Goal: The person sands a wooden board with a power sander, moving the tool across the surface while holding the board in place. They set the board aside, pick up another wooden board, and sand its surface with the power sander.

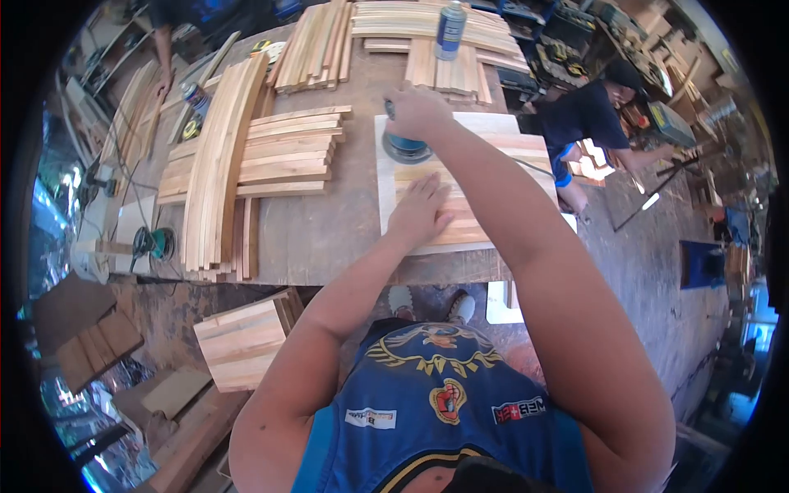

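My right hand [419, 113] is wrapped around the top of a blue orbital sander [408, 148]. The sander rests on the far left part of a striped panel of joined wood strips [477, 228]. My left hand [421, 209] lies on the panel's near left part, fingers stretched toward the sander. Under the panel is a pale sheet [385, 189] on the workbench [304, 234]. From the sander's right side a dark cord [534, 167] runs across the panel.
Stacked wood strips [288, 152] lie crosswise on the left; more piles sit at the back with a spray can [449, 31]. A green sander [154, 243] is at the left edge. Wooden panels [242, 345] lean below. One person [588, 115] crouches right; another person's arm [163, 57] shows back left.
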### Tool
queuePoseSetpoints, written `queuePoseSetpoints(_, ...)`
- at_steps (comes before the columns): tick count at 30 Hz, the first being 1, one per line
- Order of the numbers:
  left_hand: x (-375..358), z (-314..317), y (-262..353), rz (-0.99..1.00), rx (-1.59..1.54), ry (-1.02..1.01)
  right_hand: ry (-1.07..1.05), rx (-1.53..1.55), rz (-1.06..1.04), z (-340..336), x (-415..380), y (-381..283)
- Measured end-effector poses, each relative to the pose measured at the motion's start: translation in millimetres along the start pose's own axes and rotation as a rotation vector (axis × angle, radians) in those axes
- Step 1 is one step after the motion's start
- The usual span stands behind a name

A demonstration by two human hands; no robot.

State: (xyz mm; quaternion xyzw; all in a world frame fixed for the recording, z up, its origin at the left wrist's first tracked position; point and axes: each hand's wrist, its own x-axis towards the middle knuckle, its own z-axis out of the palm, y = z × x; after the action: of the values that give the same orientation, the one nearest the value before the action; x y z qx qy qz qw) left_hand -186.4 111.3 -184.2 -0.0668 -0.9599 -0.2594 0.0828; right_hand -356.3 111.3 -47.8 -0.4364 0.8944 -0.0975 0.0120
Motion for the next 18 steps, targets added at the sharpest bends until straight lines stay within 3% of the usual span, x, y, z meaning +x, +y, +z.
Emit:
queuePoseSetpoints(8,3,-12,3,-0.024,-0.072,-0.099,-0.007,-0.011,0.083,1,-1,-3)
queuePoseSetpoints(13,0,-2,-3,-0.007,-0.05,-0.005,-0.064,-0.026,0.111,0,-5,15)
queuePoseSetpoints(18,3,-4,5,-0.176,0.028,-0.046,0.04,0.028,0.115,-14,-28,37)
